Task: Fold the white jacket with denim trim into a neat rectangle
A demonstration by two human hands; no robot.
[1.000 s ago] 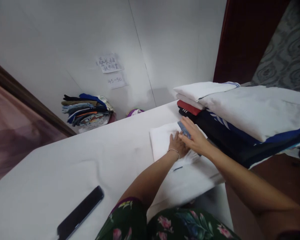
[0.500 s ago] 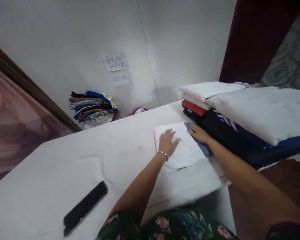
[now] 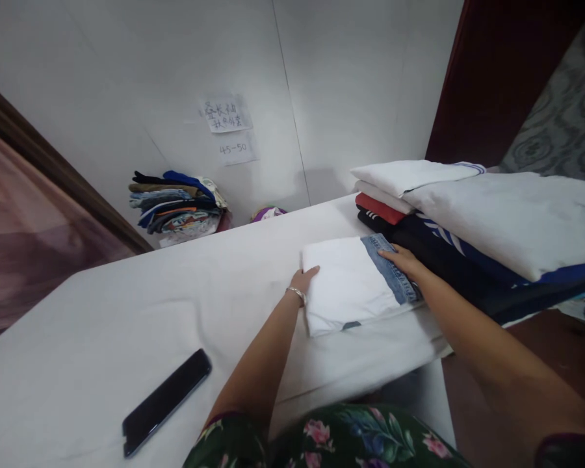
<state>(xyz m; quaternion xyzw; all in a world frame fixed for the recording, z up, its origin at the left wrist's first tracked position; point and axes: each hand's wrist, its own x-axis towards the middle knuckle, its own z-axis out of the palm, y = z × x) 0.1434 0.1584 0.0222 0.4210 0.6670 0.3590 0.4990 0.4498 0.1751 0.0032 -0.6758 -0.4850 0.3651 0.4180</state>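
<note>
A folded white garment [image 3: 346,279] with a blue denim strip [image 3: 387,266] along its right side lies on the white-covered table. My left hand [image 3: 303,283] holds its left edge, thumb on top and the other fingers hidden beneath. At the opposite edge, my right hand [image 3: 403,260] grips the denim side, with its thumb on top and its other fingers mostly out of sight. A small dark patch shows at the garment's near edge.
Stacked clothes, white pieces [image 3: 507,208] over red and dark ones [image 3: 448,266], lie to the right. A black phone [image 3: 166,403] rests at the near left. Beyond the table's far edge stands another pile of folded clothes [image 3: 178,205]. Handwritten papers [image 3: 227,117] hang on the wall.
My left hand has moved from flat on the white cloth to its left edge and closed there. My right hand has shifted to the right edge, with its fingers now under the denim side.
</note>
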